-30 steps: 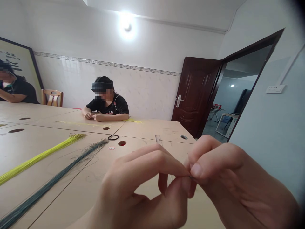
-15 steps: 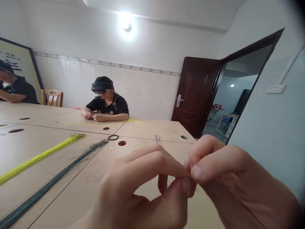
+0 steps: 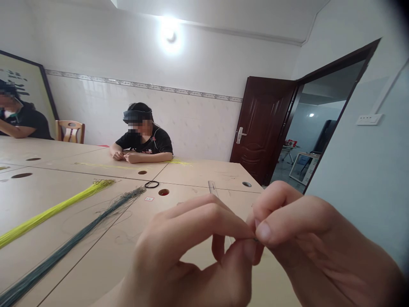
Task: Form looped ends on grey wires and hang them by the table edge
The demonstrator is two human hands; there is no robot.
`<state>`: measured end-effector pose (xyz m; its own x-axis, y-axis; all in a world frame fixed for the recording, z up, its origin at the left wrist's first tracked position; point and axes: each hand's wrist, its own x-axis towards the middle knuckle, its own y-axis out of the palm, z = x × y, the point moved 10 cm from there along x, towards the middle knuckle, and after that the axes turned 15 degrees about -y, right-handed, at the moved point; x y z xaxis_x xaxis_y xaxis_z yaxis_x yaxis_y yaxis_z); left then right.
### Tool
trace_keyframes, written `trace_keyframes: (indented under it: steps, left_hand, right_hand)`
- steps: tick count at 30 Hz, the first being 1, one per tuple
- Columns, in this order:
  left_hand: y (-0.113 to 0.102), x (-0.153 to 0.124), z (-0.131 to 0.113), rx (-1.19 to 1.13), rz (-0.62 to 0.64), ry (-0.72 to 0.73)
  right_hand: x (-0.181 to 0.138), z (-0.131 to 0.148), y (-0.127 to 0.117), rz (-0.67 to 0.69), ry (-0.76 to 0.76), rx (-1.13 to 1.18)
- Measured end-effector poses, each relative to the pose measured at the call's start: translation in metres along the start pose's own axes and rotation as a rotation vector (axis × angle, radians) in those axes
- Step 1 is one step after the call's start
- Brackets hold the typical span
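Note:
Close to the camera, my left hand (image 3: 188, 251) and my right hand (image 3: 306, 238) meet fingertip to fingertip above the table (image 3: 198, 172). Both pinch something very thin where thumb and forefinger touch, too small to name. On the table to the left lies a long dark green bundle of thin strands (image 3: 67, 247), its far end frayed. Beside it lies a yellow-green bundle (image 3: 54, 209). A small black ring (image 3: 151, 184) rests near a round hole (image 3: 164, 192) in the tabletop.
A person in a black shirt (image 3: 143, 140) sits across the table with hands together. Another person (image 3: 15, 117) sits at far left. A wooden chair (image 3: 70, 130) stands by the wall. A dark door (image 3: 258, 128) is open on the right.
Almost nothing moves. My fingertips shift slightly at the pinch; the hands stay in the same place.

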<state>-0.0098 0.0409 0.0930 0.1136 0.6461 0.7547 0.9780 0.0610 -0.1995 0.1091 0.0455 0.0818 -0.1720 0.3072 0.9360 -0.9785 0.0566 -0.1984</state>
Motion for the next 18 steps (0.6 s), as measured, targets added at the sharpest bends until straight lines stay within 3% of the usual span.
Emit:
trace_keyframes:
  steps: [18]
  left_hand:
    - [0.0016, -0.0012, -0.0005, 0.007, 0.046, -0.015]
  right_hand:
    - [0.0009, 0.0006, -0.0028, -0.037, 0.028, -0.050]
